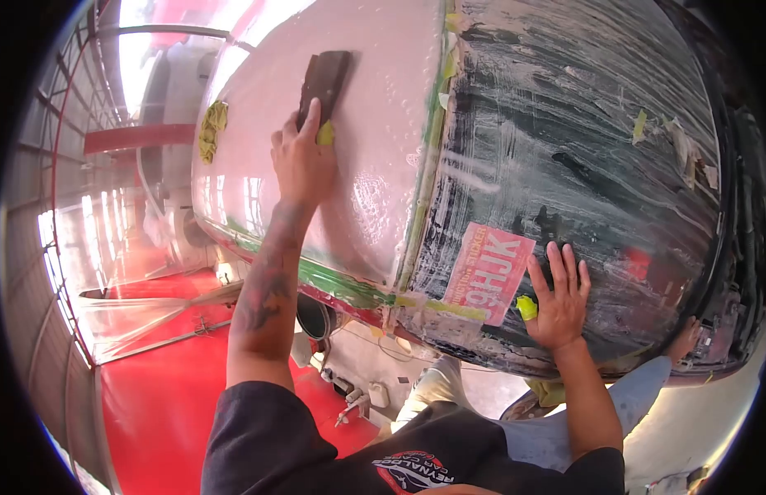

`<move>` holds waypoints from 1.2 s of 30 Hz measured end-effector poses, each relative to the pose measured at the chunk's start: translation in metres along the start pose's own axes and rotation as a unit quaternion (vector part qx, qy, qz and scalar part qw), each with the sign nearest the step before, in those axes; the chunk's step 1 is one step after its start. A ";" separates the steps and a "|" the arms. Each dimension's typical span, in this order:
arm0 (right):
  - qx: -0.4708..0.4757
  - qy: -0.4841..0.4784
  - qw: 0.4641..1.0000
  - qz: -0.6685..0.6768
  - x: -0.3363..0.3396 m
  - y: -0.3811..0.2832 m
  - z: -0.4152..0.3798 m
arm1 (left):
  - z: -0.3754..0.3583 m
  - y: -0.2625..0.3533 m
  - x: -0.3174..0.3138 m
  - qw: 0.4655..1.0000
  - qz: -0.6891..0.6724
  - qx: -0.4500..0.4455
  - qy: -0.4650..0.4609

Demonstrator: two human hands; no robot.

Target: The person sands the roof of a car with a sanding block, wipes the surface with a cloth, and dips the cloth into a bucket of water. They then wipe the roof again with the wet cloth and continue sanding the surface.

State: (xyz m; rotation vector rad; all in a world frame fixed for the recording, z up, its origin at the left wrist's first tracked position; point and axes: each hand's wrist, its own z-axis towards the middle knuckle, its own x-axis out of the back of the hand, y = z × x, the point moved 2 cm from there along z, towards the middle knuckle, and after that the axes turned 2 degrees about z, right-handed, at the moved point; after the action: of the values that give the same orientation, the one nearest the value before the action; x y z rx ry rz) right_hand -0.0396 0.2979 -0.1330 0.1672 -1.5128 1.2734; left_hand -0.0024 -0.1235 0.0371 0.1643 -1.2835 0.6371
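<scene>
My left hand point(305, 161) is closed round the near end of a dark, flat sanding block point(327, 78), which lies on the wet, pinkish roof panel point(375, 124) of a car. Yellow-green material shows at the thumb. My right hand point(558, 301) rests with fingers spread on the dark, smeared windshield point(523, 148), holding nothing, with yellow-green wrapping on its thumb. Just left of it, a red and white sticker point(488, 272) is on the glass. Yellow-green tape point(432, 148) runs along the border between roof and glass.
A crumpled yellow-green cloth point(211, 132) lies at the roof's far left. Below the car's near edge are a side mirror point(314, 318), hoses and fittings point(350, 396), and a red floor area point(160, 404). A red beam point(140, 139) crosses the left background.
</scene>
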 end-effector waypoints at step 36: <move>-0.008 0.009 1.000 -0.016 0.004 -0.001 -0.001 | 0.089 0.016 -0.023 0.995 -0.074 -0.073 -0.013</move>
State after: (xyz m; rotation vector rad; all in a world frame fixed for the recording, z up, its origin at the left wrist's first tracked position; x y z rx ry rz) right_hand -0.0399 0.3000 -0.1296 0.1681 -1.4998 1.2349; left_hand -0.0886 -0.1591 0.0389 0.1462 -1.3252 0.4147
